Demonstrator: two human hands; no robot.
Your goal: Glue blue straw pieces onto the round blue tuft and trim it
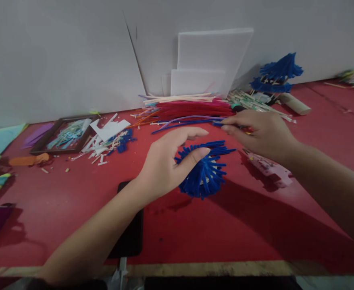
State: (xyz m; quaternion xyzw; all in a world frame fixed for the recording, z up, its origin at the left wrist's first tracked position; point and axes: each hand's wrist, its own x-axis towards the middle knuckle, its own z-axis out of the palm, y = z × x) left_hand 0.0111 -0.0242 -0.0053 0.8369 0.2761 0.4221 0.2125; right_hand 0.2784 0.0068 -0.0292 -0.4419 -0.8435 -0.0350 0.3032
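Note:
My left hand [165, 163] is over a cone-shaped piece of blue pipe cleaners [203, 179], fanned out around a pale base on the red table. Its thumb and fingers are apart, and the thumb covers part of the cone's top. Short blue pipe cleaner lengths [221, 148] lie just beyond the cone. My right hand [260, 129] is closed in a pinch at a blue pipe cleaner [217, 124], beside longer blue and purple ones. A red and yellow bit shows under its palm, and I cannot make out what it is.
Red and white pipe cleaners [192, 108] lie along the wall. A pink glue gun [272, 171] is at the right, below a blue-roofed model [275, 76] and a cardboard tube [294, 104]. A black phone [128, 233], paper scraps [110, 129] and a framed tray [45, 149] are leftward.

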